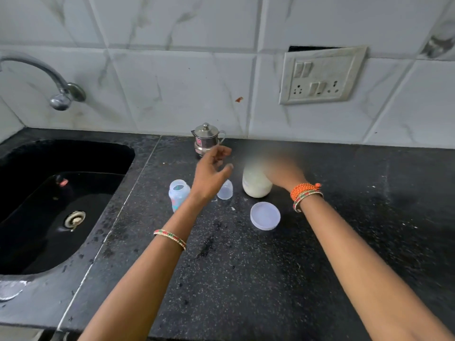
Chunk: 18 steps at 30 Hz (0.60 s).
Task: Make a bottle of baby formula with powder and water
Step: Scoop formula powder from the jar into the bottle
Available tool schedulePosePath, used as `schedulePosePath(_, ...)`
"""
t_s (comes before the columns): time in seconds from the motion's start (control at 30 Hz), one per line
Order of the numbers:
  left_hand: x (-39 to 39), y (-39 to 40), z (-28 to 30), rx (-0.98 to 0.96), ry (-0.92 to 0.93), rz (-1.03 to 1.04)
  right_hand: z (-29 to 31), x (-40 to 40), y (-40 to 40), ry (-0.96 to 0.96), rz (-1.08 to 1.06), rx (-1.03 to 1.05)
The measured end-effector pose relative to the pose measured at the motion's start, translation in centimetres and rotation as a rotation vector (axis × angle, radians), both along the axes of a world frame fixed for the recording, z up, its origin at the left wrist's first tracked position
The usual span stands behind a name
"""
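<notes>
Powder jar (256,184) under blurred right grip (283,172), state unclear; left grip (211,173) released, empty

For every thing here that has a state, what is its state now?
Baby bottle: upright, open, no cap.
Bottle cap: on the counter, apart from the bottle.
Powder jar: upright, holds white powder; top blurred.
Jar lid: off, flat on the counter.
Steel pot: lid on.
Left hand: open, holding nothing.
Right hand: blurred, at the jar.
</notes>
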<state>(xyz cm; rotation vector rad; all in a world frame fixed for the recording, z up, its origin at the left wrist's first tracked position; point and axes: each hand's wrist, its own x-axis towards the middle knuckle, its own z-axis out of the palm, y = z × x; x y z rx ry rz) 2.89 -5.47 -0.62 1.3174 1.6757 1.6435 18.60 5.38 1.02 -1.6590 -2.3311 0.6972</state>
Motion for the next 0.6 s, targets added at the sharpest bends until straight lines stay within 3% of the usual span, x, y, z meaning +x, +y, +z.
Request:
schedulePosePath(0.27,0.8,5.2,-2.6,-0.455,0.219,-0.187,2.3,-0.7,0.6,-0.194,0.008,-0.053)
schedulePosePath(0.6,1.6,6.9,-3.9,-0.389,0.2,-0.184,2.1,-2.2,2.6,-0.171,0.044,-0.172)
